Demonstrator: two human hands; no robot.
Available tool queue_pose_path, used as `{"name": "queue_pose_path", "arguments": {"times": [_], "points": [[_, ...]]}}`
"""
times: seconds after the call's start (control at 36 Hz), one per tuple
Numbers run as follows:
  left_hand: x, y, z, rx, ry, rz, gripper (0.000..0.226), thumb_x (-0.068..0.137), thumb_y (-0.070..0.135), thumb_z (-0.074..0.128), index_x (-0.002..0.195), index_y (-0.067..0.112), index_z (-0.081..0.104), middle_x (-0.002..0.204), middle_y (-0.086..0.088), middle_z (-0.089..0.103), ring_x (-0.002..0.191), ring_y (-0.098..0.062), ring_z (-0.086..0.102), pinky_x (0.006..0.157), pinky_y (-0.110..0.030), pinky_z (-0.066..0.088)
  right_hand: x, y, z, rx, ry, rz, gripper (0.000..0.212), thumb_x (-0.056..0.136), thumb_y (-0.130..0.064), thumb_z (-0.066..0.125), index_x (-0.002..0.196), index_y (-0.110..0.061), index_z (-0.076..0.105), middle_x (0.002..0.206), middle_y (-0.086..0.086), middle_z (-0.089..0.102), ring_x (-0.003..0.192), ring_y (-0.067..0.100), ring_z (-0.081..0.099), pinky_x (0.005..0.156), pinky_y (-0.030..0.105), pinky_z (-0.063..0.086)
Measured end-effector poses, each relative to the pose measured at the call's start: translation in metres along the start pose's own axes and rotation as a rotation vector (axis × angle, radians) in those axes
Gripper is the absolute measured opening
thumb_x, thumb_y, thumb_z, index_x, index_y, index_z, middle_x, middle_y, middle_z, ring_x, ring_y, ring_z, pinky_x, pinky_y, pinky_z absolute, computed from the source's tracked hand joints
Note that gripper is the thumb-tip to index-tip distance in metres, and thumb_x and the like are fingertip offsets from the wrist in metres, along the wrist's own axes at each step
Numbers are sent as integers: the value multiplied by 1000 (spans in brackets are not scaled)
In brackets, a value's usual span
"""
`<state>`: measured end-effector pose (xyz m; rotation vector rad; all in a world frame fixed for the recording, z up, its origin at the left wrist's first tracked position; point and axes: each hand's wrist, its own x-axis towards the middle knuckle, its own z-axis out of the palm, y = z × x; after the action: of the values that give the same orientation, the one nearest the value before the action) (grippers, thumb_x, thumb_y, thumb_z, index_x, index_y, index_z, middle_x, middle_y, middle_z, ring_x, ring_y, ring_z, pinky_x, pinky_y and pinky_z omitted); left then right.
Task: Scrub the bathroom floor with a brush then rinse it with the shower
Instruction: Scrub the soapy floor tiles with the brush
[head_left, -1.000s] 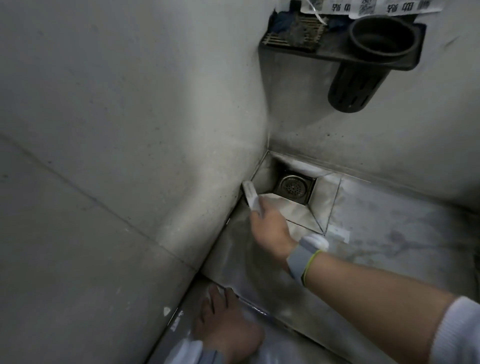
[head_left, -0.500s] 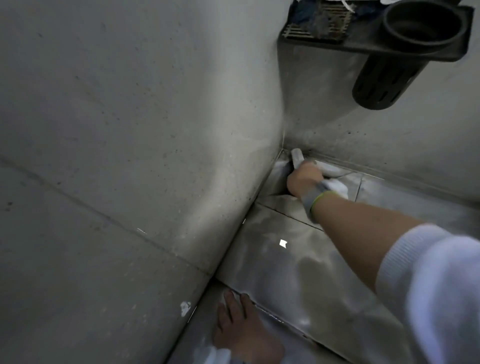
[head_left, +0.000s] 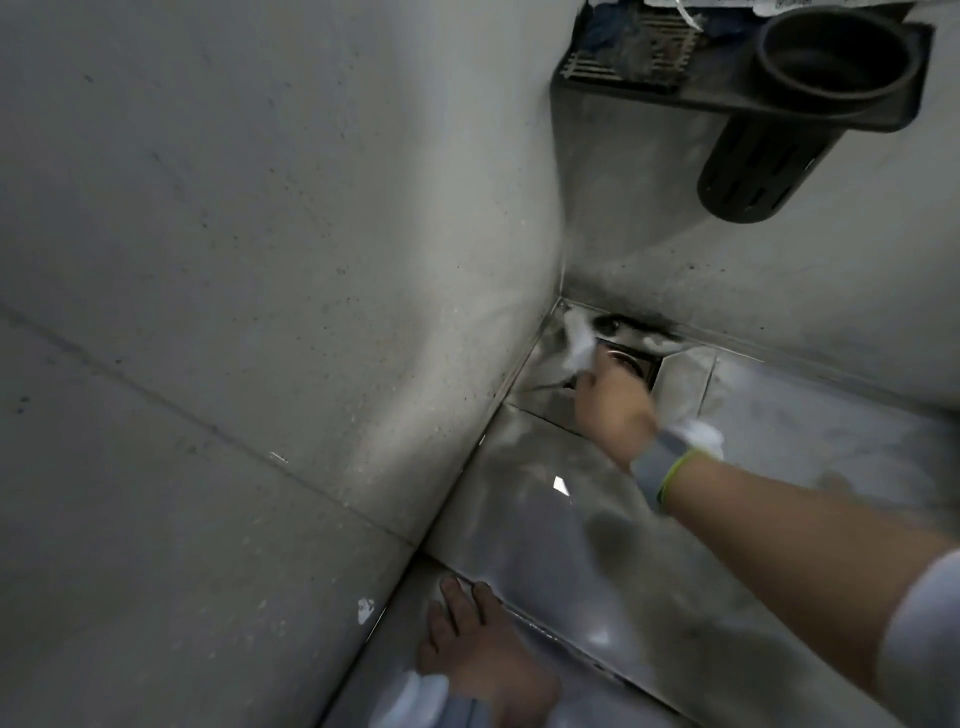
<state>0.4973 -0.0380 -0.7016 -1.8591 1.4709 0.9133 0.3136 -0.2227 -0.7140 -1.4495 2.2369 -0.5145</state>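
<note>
My right hand (head_left: 615, 405) is closed around a white brush (head_left: 582, 345), whose head sticks out past my fingers into the floor corner. The brush is blurred and lies against the sunken tiles beside the square metal drain (head_left: 636, 364), which my hand partly covers. My left hand (head_left: 478, 654) rests flat on the wet grey floor (head_left: 519, 530) at the bottom, fingers spread, beside the wall. A grey band wraps my right wrist. No shower head is in view.
Two grey walls meet at the corner above the drain. A black wall shelf (head_left: 727, 83) with a slotted cup holder (head_left: 763, 171) hangs at the upper right. A small white scrap (head_left: 561, 486) lies on the floor tile.
My right hand first pushed the brush deeper into the corner, then pulled back slightly onto the drain. My left hand stayed planted on the floor.
</note>
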Motion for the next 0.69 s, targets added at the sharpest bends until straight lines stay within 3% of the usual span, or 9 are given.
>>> {"name": "queue_pose_path", "arguments": {"times": [0.06,0.14,0.25,0.31,0.42,0.53,0.61,0.69], "points": [[0,0,1,0,4,1,102,86,45,53,163,20,-9,168,-8,-23,157,-32,-11,125,-47,6,-35,-4,26,-30,-76,-93,33,100,-26,46,132,-16,50,106,23,68,101,42,66,76,42,49],[1,-4,-1,7,-27,36,104,84,45,52,163,19,-11,167,-10,-27,156,-34,-15,125,-48,4,-42,4,40,-150,-67,-32,49,103,-31,42,152,-25,37,112,17,68,105,35,65,74,38,45],[4,-11,0,-17,-69,55,107,82,48,54,162,21,-13,166,-8,-29,156,-33,-18,124,-50,3,17,30,-1,-93,-61,173,42,105,-19,36,144,-6,41,120,25,65,107,40,63,77,38,40],[5,-11,-2,-33,-80,56,107,82,48,54,163,21,-11,167,-8,-29,156,-33,-17,124,-51,3,14,26,-17,-85,-23,120,42,105,-26,37,145,-15,41,119,25,66,107,43,63,80,41,44],[3,-6,-4,-19,-69,52,105,83,45,53,163,20,-10,167,-9,-28,156,-33,-15,125,-49,4,-61,15,19,-92,-88,-115,38,103,-39,40,139,-28,45,109,19,70,99,39,67,77,45,54],[5,-10,2,-21,-62,57,105,82,47,51,163,20,-10,167,-9,-28,156,-34,-15,125,-50,4,-42,16,13,-152,-137,-74,45,106,-35,35,150,-22,37,121,21,67,108,40,64,86,44,51],[5,-7,12,-14,52,13,106,74,49,46,164,20,-2,169,-11,-19,157,-36,-5,124,-51,8,-11,11,-12,-40,-116,59,45,104,-28,35,149,-22,39,131,21,62,115,44,60,95,44,47],[3,-1,7,-17,17,9,107,77,49,53,163,17,-2,169,-13,-18,157,-38,-5,124,-52,7,-62,-5,2,-20,-98,-43,43,103,-33,40,145,-25,42,121,20,66,111,41,62,90,45,50]]}}
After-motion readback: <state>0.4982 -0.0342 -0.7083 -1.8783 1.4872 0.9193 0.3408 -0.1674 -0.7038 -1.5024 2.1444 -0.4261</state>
